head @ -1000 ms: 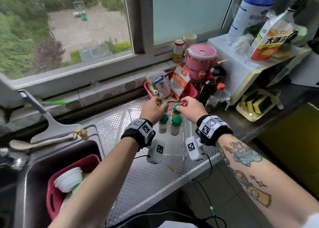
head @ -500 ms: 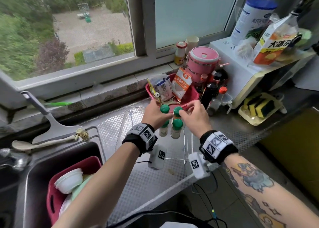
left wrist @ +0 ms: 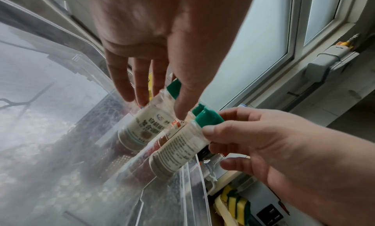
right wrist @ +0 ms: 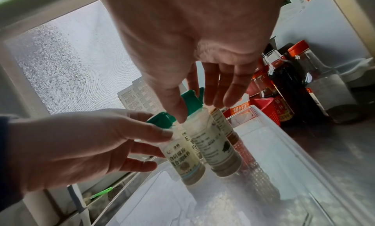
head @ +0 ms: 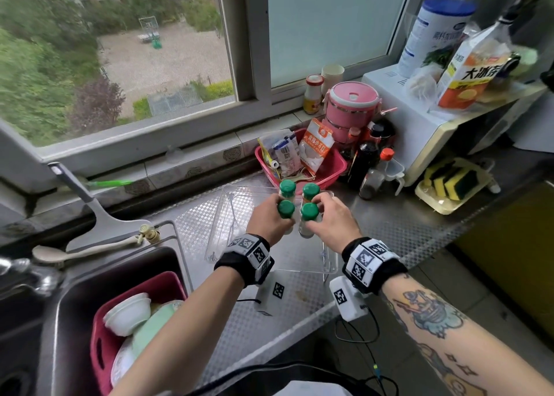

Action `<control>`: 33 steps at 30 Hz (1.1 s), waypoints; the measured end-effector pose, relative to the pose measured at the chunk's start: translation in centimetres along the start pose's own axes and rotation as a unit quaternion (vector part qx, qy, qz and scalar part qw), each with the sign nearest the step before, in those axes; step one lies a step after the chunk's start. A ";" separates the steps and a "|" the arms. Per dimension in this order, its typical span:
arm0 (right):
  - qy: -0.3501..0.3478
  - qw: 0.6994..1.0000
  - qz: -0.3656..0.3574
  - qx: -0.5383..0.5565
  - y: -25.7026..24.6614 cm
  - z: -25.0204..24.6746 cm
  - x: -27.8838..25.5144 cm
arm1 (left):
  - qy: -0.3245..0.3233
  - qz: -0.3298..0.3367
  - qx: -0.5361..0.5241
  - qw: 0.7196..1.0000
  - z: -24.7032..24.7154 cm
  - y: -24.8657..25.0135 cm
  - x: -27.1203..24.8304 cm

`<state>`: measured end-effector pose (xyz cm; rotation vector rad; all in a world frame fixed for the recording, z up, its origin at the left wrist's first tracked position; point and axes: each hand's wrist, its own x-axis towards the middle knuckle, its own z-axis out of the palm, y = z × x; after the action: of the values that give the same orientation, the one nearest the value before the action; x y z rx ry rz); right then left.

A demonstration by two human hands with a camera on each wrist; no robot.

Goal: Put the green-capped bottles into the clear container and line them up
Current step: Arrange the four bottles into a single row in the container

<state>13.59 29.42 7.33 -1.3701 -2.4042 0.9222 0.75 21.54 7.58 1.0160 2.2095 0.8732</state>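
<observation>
Several green-capped bottles (head: 309, 211) stand upright in a tight square cluster at the far end of the clear container (head: 227, 230). My left hand (head: 274, 216) grips the near left bottle (left wrist: 142, 128), thumb in front and fingers behind. On the other side, my right hand (head: 322, 213) grips the near right bottle (left wrist: 178, 147) the same way. In the right wrist view the two near bottles (right wrist: 215, 147) touch side by side above the container floor (right wrist: 284, 141). The far pair shows mostly as caps (head: 287, 187).
A red basket (head: 326, 171) with packets sits just behind the container. Dark sauce bottles (head: 364, 162) and a pink lunch box (head: 350, 108) stand to the right, and a sponge tray (head: 452, 183) further right. The sink (head: 60, 320) with dishes lies at the left.
Both hands have drawn back from the far pair of bottles to the near pair. The bottles now stand bunched closer together.
</observation>
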 end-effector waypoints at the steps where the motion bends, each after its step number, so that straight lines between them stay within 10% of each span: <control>1: 0.001 1.000 -0.002 -0.002 0.0 0.0 0.1 | 0.003 -0.003 0.002 1.000 0.0 0.0 -0.2; 33: -0.040 0.999 0.000 0.011 1.6 -2.2 0.6 | -0.052 0.019 -0.061 0.997 4.8 0.7 -3.8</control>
<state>15.37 31.38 7.98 -1.3486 -2.4435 1.0191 6.54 20.44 5.86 1.0242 2.0309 0.9399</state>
